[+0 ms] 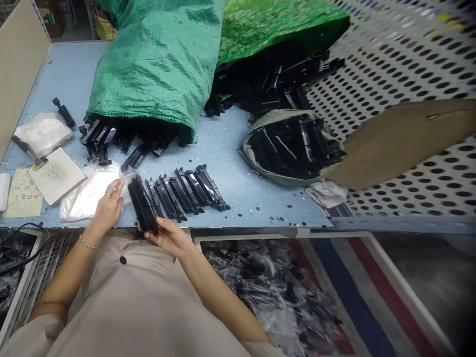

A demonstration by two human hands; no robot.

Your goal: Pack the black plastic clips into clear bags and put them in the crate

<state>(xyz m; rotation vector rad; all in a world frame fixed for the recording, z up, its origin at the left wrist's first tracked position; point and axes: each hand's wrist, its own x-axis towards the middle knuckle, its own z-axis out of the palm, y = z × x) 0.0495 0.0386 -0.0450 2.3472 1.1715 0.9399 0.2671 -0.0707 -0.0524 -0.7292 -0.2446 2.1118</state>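
Note:
Near the table's front edge, my right hand grips the lower end of black plastic parts, held together and tilted. My left hand is closed in a pinch on a thin clear plastic bag, close to the upper end of those parts. Just right of them, a row of similar long black parts lies side by side on the blue table. Beside my left hand is a stack of flat clear bags.
Green woven sacks spill black parts at the back. A smaller sack of parts stands right, by brown cardboard. Left are a white tile and a note. Below the edge, a bin holds bagged parts.

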